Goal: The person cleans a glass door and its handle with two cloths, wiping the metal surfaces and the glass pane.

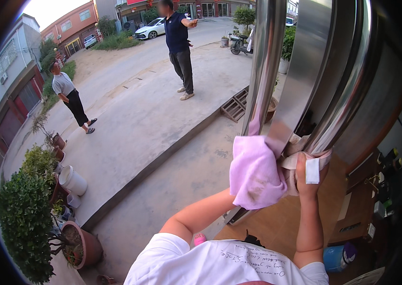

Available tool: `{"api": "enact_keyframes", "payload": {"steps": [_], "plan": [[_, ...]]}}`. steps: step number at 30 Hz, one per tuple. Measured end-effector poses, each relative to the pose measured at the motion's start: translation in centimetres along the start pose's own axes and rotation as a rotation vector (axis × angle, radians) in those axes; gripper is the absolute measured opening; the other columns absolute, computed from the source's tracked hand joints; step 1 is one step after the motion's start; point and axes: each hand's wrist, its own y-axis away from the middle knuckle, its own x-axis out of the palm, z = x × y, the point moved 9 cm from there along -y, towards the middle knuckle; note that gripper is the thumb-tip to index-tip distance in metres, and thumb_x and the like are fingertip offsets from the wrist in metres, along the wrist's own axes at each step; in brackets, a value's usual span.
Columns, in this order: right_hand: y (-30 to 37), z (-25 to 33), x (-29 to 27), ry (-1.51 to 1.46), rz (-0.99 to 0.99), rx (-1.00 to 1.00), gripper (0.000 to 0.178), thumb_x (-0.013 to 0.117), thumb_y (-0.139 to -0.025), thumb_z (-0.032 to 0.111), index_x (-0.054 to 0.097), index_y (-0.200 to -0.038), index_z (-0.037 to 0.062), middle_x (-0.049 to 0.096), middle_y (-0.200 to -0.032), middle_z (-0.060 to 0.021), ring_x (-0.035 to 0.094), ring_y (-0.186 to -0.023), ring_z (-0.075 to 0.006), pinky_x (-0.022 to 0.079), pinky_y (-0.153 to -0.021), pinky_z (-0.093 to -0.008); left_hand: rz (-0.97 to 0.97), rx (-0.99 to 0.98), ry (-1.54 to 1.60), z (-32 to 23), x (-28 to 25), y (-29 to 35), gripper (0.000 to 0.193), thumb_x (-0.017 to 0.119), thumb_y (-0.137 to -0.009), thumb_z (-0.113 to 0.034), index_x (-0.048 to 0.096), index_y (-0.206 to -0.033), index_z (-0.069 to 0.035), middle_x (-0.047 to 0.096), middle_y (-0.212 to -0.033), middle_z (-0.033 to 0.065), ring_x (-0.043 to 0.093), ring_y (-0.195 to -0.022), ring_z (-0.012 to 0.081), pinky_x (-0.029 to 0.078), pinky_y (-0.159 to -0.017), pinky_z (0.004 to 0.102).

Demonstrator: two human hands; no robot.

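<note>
A lilac towel point(257, 173) with brownish smudges hangs over my left hand point(232, 195), pressed against the shiny metal door post point(263, 61). The towel covers the fingers of that hand; only the wrist shows. Beside it, my right hand point(305, 176) is closed on a pale pink cloth point(322, 156), wrapped round the base of a second rounded metal bar point(341, 102). A white label point(312, 171) lies over this cloth by the fingers. Between the two bars runs a flat, mirror-like metal panel point(300, 71).
Two people, one in dark clothes point(177, 38) with an arm stretched out and one in a light top point(63, 84), stand on the concrete outside. A step edge point(153, 164) crosses the ground. Potted plants point(87, 247) and a white bucket point(72, 180) line the left. A wooden pallet point(235, 104) lies near the post.
</note>
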Motion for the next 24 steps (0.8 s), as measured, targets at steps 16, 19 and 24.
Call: {"api": "enact_keyframes", "payload": {"steps": [16,19,24], "plan": [[-0.2,0.3,0.3,-0.1,0.014,-0.025,0.042,0.07,-0.086,0.019,0.051,-0.117,-0.0034,0.058,-0.105,-0.0146,0.058,-0.093,-0.0269,0.047,-0.085,-0.0388,-0.353,0.205,0.195,1.1,-6.0,-3.3,0.024,0.068,-0.083,-0.023,0.063,-0.102,-0.009,0.056,-0.085,0.0113,0.055,-0.081,0.0286,0.045,-0.072,0.0418],[0.0,0.2,0.6,-0.042,0.024,-0.027,0.044,0.07,-0.086,0.018,0.051,-0.119,-0.0035,0.059,-0.106,-0.0155,0.058,-0.095,-0.0284,0.046,-0.087,-0.0394,-0.425,0.3,0.333,0.3,-9.0,-8.8,0.025,0.068,-0.084,-0.022,0.063,-0.104,-0.008,0.056,-0.089,0.0111,0.055,-0.085,0.028,0.044,-0.074,0.0416],[0.9,-0.3,0.3,0.061,-0.008,-0.04,0.05,0.069,-0.085,0.018,0.048,-0.125,-0.0044,0.059,-0.111,-0.0182,0.058,-0.1,-0.0323,0.046,-0.09,-0.0417,-0.573,0.357,0.324,-1.9,-12.5,-12.4,0.023,0.069,-0.085,-0.021,0.063,-0.103,-0.008,0.055,-0.094,0.0105,0.054,-0.09,0.0274,0.044,-0.079,0.0425]]}}
